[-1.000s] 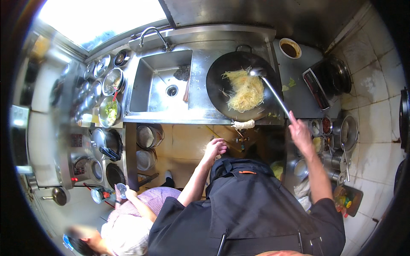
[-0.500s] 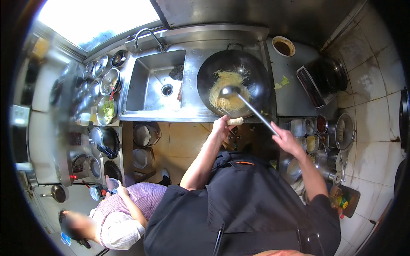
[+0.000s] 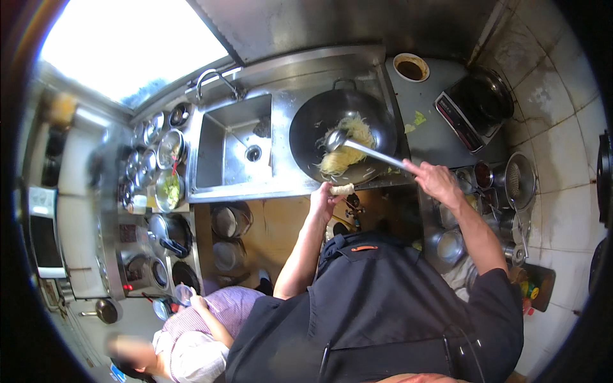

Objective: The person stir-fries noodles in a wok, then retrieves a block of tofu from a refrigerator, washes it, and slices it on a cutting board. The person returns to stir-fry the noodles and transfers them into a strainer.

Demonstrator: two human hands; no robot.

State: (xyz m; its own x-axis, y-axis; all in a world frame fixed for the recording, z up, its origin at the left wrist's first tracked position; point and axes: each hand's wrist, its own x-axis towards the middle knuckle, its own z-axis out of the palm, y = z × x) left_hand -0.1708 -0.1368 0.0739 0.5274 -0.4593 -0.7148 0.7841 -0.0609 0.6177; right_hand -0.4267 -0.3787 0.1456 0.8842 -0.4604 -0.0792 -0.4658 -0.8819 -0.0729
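Observation:
My left hand [image 3: 324, 203] is closed round the cloth-wrapped handle [image 3: 342, 189] on the near side of a black wok [image 3: 306, 131]. In my right hand [image 3: 437, 182] is the end of a long metal ladle [image 3: 377, 155], which slants left over the wok's near right rim. The ladle's round bowl lies among thin pale yellow shreds [image 3: 359, 133], perhaps potato or noodles. These form a curved heap in the middle and right of the wok, with a few strands on the near wall.
Left of the wok are a steel sink [image 3: 223, 153] and a tap [image 3: 220, 73]. A bowl of brown sauce [image 3: 410, 67] and a portable cooker [image 3: 458, 121] stand to the right. At the lower left, a co-worker [image 3: 211, 316] holds a clear tub. Metal bowls line the far left.
The shreds have shifted from a broad pile into a curved heap farther right. The ladle now lies flatter over the wok. My head view has tilted a little; both grips stay the same.

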